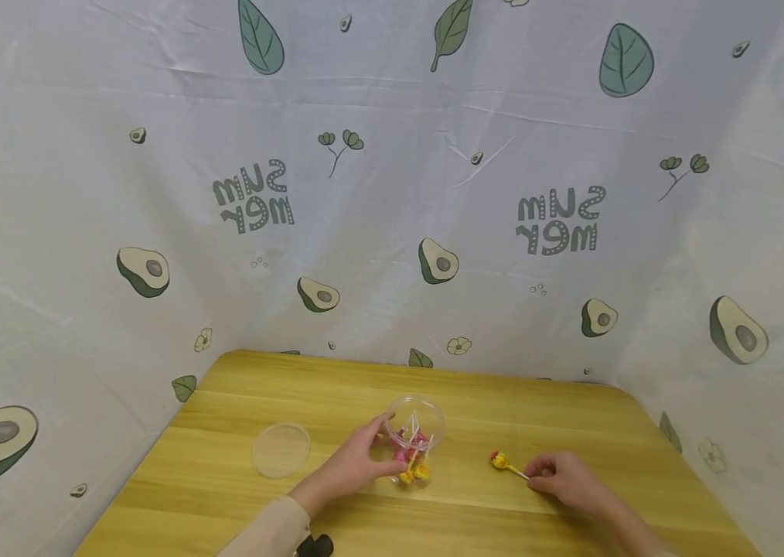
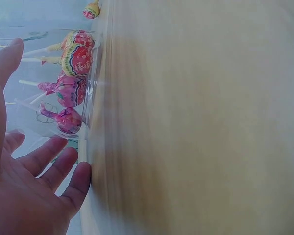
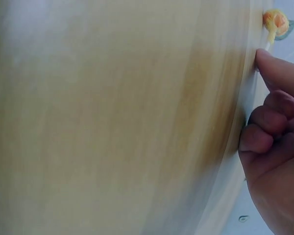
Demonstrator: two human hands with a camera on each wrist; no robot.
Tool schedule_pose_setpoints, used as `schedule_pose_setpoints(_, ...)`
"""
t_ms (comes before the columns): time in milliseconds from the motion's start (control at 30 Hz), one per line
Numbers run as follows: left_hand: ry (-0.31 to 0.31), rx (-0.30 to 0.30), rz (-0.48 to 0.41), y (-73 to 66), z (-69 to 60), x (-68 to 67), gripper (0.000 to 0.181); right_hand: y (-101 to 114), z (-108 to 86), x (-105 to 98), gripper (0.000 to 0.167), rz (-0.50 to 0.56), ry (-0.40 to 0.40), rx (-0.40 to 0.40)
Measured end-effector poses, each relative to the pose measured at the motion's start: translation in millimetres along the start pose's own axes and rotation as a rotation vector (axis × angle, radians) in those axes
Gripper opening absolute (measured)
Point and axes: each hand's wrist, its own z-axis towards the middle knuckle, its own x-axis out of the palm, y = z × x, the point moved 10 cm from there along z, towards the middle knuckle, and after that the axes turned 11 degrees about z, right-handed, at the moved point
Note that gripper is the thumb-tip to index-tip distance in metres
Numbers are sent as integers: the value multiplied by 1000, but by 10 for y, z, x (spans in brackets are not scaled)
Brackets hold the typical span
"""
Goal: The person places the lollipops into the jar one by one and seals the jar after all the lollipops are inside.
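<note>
A clear round jar (image 1: 438,422) stands on the table, holding several lollipops (image 2: 74,92) in pink and yellow wrappers with white sticks pointing up. My left hand (image 1: 357,464) reaches round the jar's left side, thumb at the front and index finger towards the back; its other fingers (image 2: 56,171) spread loosely beside it. To the right, my right hand (image 1: 566,480) pinches the white stick of a yellow-and-red lollipop (image 1: 499,460) between thumb and forefinger. That lollipop lies low at the tabletop, head pointing left. The remaining right fingers (image 3: 267,122) are curled in.
A clear round lid (image 1: 281,450) lies flat on the wooden table (image 1: 225,495), left of the jar. A small black object (image 1: 318,546) shows at the near edge by the left sleeve. Behind hangs a white cloth (image 1: 392,193) printed with avocados and leaves.
</note>
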Motion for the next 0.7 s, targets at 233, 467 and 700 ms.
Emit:
schedule_pose_setpoints(233, 2, 7, -11, 21, 13, 5, 92, 31, -1, 17, 7, -19, -16, -20)
schedule_pose_setpoints(467, 4, -8, -13, 48, 11, 23, 93, 42, -3, 42, 6, -20, -32, -24)
schedule_pose_setpoints(700, -2, 4, -16, 42, 17, 10, 94, 73, 16, 49, 5, -2, -10, -71)
